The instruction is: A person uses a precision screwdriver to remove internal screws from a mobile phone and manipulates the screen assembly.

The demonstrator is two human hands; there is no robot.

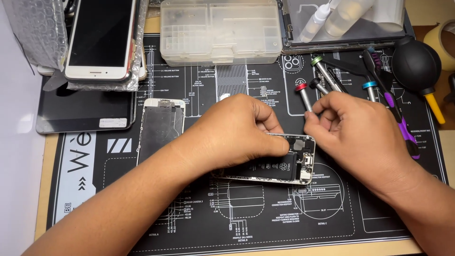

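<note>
An opened phone body point(284, 163) with a black battery and bare circuit parts lies in the middle of the black repair mat point(189, 223). My left hand point(232, 130) rests over its left part, thumb pressing down on the top edge. My right hand point(358, 132) hovers at the phone's right end with thumb and fingertips pinched together; whether something tiny sits between them I cannot tell. Just behind those fingertips stands a red-capped screwdriver point(303, 96).
A detached screen panel point(160, 125) lies face down left of my left hand. Several screwdrivers point(327, 73), a purple tool point(395, 111) and a black air blower point(417, 66) lie at the right. A clear parts box point(220, 31), a white phone point(100, 38) on bubble wrap and a bottle point(315, 19) sit at the back.
</note>
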